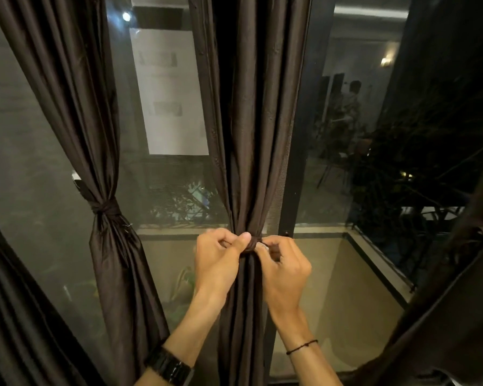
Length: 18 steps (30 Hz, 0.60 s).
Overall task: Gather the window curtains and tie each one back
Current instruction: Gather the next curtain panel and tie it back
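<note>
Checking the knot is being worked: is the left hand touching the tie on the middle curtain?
Touching. Head view: the left hand presses its thumb on the dark brown fabric tie round the gathered dark brown middle curtain.

Tall glass window pane (326,207), dark frame upright (292,176) at its left edge. White paper sheet (170,93) in next pane, print blurred. Dark outside. Beige balcony floor (332,288) below, dark railing (385,263) along its right edge. Dark foliage (430,140) beyond railing. Green leafy plant (183,285) low behind glass. Round light (126,16) top left, warm lamp (386,61) upper right, both bright spots in glass. Grey wall (25,129) at left.
</note>
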Available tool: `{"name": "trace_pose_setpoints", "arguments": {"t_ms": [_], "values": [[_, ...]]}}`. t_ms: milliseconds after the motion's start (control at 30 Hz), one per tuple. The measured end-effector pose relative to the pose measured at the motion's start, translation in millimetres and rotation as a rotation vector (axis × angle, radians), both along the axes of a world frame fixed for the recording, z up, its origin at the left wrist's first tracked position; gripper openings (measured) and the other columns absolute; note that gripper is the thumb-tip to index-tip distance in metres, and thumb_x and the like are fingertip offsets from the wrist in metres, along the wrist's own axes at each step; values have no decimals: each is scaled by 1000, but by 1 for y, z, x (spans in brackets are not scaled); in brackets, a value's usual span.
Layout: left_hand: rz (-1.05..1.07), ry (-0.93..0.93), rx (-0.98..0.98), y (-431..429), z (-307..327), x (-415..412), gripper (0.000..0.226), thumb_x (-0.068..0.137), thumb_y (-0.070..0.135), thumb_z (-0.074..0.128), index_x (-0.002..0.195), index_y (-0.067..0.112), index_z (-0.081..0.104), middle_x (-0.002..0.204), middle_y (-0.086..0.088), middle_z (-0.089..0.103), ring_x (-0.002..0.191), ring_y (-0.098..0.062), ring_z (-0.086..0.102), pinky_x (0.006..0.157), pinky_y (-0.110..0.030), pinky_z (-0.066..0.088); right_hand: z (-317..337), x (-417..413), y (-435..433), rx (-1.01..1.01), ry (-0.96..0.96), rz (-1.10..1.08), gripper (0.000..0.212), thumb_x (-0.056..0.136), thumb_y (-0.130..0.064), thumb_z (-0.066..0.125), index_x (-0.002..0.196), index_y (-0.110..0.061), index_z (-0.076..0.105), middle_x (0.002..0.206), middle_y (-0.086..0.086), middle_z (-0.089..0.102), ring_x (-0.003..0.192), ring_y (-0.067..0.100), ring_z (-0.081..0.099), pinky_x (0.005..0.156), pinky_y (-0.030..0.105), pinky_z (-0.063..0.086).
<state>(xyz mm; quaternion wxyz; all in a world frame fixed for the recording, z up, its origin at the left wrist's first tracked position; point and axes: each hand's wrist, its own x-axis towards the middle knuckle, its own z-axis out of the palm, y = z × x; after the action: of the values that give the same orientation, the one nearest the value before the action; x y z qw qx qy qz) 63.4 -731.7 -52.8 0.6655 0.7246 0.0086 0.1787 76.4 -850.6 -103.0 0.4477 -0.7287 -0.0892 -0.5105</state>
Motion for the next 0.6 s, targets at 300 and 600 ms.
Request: {"name": "trace_pose_setpoints", "arguments": {"t_ms": [300,600], "values": [[359,-499,884,49,5,-5,24,98,24,65,83,4,66,98,-9,55,66,-35,61,53,-42,49,-10,-13,-20,-198,80,-71,32,91,-24,78,72,-11,54,63,-4,50,56,10,42,55,18,32],[179,-457,622,42,-13,-17,24,92,19,78,78,16,60,70,11,55,60,-2,53,63,-21,43,14,-10,-25,12,425,319,31,69,-31,89,91,-25,68,79,-8,70,71,8,64,64,22,53]]}}
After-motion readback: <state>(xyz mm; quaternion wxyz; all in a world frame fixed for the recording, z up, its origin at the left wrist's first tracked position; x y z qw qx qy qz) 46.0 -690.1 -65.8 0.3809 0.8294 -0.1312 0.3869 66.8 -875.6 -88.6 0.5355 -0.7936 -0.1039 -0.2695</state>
